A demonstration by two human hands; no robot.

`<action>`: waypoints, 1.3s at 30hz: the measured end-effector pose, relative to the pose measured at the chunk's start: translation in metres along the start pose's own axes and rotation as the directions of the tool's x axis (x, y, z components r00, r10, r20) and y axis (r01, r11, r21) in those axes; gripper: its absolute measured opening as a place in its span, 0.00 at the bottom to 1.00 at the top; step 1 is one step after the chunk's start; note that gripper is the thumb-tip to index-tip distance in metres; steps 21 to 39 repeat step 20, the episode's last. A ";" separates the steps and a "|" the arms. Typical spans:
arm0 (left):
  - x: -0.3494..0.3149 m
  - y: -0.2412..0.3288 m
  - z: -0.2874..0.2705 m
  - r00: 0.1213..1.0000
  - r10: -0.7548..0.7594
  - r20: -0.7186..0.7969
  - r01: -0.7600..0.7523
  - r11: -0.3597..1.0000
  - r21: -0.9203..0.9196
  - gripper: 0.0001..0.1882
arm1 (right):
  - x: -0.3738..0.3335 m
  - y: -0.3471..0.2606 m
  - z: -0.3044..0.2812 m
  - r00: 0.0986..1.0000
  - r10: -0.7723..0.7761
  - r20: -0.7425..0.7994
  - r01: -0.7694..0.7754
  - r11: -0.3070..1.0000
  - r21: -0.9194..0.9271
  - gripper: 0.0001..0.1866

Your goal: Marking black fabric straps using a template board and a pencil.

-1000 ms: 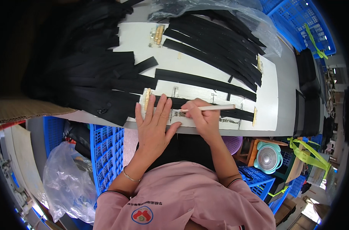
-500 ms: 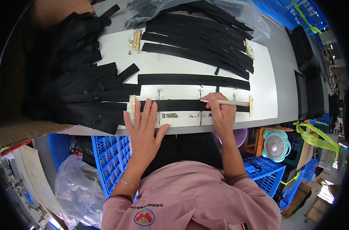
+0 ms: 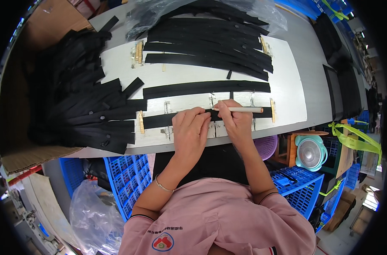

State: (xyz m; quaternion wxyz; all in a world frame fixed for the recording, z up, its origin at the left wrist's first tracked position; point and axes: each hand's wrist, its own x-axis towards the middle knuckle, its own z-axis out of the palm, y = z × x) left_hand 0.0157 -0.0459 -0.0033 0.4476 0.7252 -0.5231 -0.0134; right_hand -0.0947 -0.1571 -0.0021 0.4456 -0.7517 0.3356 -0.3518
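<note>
A black fabric strip [image 3: 157,121] lies across the white board [image 3: 287,85] in front of me, between two yellowish end stops. My left hand [image 3: 189,129] has its fingers bent and drawn together on the strip, near its middle. In my right hand [image 3: 237,125] is a slim white marking pencil [image 3: 246,109], pinched and slanted low, its tip at the strip close to my left fingertips. The strip's part beneath both hands is hidden. Just beyond lies another black strip [image 3: 206,88], with a short black piece [image 3: 231,95] below it.
More black strips [image 3: 202,40] lie fanned out on the far board. A large black heap [image 3: 70,80] spills from a cardboard box [image 3: 53,25] at left. Clear plastic [image 3: 272,17] covers the back. Below the table stand blue crates [image 3: 127,178] and a turquoise fan [image 3: 311,153].
My left hand has slid right along the strip, from its left end to near the pencil tip, and its spread fingers have drawn together. The right hand still holds the pencil.
</note>
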 end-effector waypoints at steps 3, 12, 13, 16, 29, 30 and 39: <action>0.001 -0.001 0.003 1.000 -0.001 -0.018 0.001 1.000 0.001 0.08 | -0.002 -0.001 -0.004 1.000 0.011 -0.015 -0.010 1.000 0.022 0.10; -0.001 -0.001 0.005 0.999 -0.016 -0.029 0.016 1.000 0.018 0.09 | 0.001 -0.003 -0.011 0.992 -0.098 0.078 0.098 0.995 -0.001 0.12; -0.001 -0.001 0.005 0.999 -0.016 -0.028 0.017 1.000 0.018 0.09 | 0.001 -0.003 -0.011 0.991 -0.101 0.088 0.102 0.995 -0.012 0.12; -0.002 -0.001 0.006 0.999 -0.012 -0.036 0.012 1.000 0.014 0.10 | 0.000 0.001 -0.008 0.988 -0.146 0.054 0.147 0.989 -0.015 0.12; -0.002 -0.001 0.005 1.000 -0.013 -0.018 0.014 1.000 0.027 0.10 | -0.001 0.005 -0.009 0.984 -0.154 0.089 0.157 0.987 -0.029 0.11; -0.002 -0.001 0.005 1.000 -0.013 -0.018 0.014 1.000 0.027 0.10 | -0.001 0.005 -0.009 0.984 -0.154 0.089 0.157 0.987 -0.029 0.11; -0.002 -0.001 0.005 1.000 -0.013 -0.018 0.014 1.000 0.027 0.10 | -0.001 0.005 -0.009 0.984 -0.154 0.089 0.157 0.987 -0.029 0.11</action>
